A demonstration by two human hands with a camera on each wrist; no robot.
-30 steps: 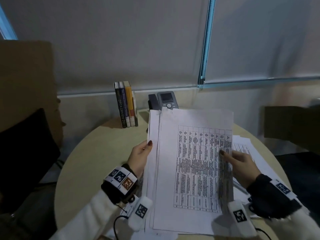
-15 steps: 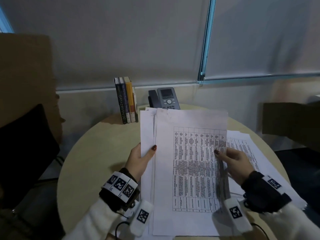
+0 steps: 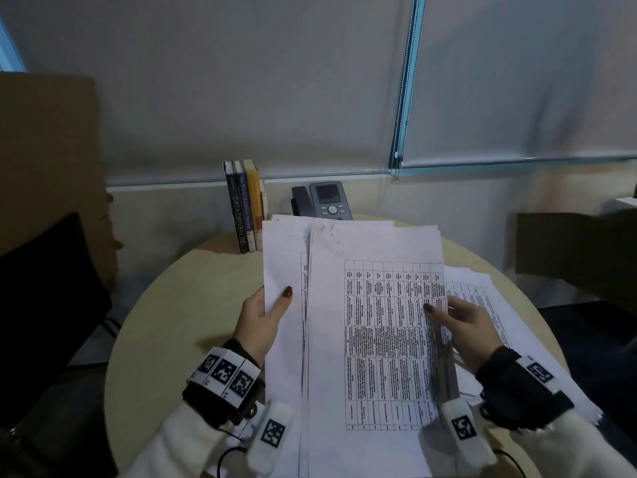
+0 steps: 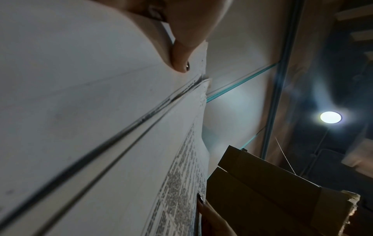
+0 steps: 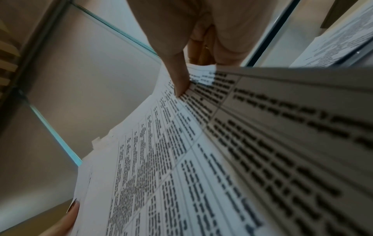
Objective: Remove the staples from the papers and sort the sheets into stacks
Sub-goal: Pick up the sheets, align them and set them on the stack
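As the held papers (image 3: 372, 326) have tipped lower toward the round table (image 3: 172, 322), left hand (image 3: 263, 320) pinches the left sheets, right hand (image 3: 465, 326) grips the right edge; front sheet slid rightward, apparently unstapled, ready for stacking.

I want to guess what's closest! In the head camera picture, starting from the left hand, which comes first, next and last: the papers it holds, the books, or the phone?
1. The held papers: the left hand grips their left edge, so they touch.
2. The books: standing upright at the table's far side, behind the hand.
3. The phone: also at the far side, further right than the books.
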